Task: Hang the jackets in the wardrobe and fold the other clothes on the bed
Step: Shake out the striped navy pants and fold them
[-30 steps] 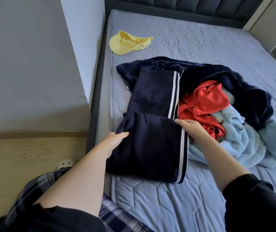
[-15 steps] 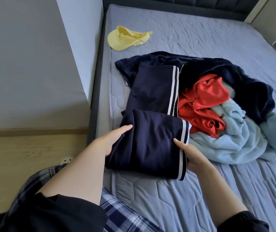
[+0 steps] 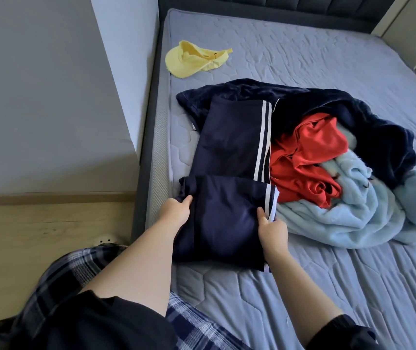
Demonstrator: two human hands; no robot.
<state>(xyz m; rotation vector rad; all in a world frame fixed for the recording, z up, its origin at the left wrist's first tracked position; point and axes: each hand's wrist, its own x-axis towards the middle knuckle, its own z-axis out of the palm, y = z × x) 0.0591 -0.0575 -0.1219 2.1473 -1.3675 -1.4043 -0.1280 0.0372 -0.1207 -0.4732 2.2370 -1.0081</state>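
Head view down onto bed [image 3: 302, 46]

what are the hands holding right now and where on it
Both hold the folded navy trousers: the left hand grips the left edge of the fold, the right hand pinches the striped right edge.

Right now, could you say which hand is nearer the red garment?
Right. The right hand grips the trousers at their striped edge, near the red garment; the left hand holds the opposite edge.

left grip [image 3: 176, 210]: pinches navy garment [image 3: 227, 218] | right grip [image 3: 272, 228]: pinches navy garment
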